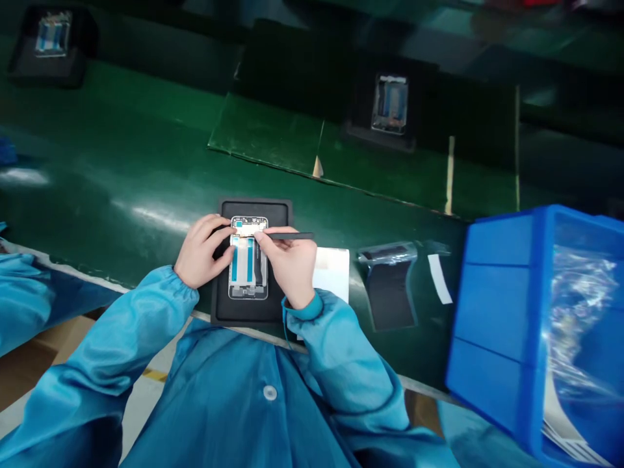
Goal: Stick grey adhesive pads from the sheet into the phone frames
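In front of me an opened smartphone (247, 286) lies in a black tray (221, 312), its insides showing: a circuit board at the top and blue strips below. My left hand (202, 252) rests at the phone's left edge, fingers spread, fingertips touching the frame near the circuit board. A slim black pen-like tool (297, 236) is pinched in my right hand (291, 263). It lies almost level over the lower edge of the circuit board, its thin end pointing left. Whether it is a pair of tweezers I cannot tell.
A white sheet (334, 270) lies partly under my right forearm, beside a dark film pouch (390, 292) and a white strip (440, 279). A blue bin (492, 325) with clear plastic stands right. Further trays with opened phones (52, 34) (390, 104) sit at the back. Another sleeve (24, 292) shows left.
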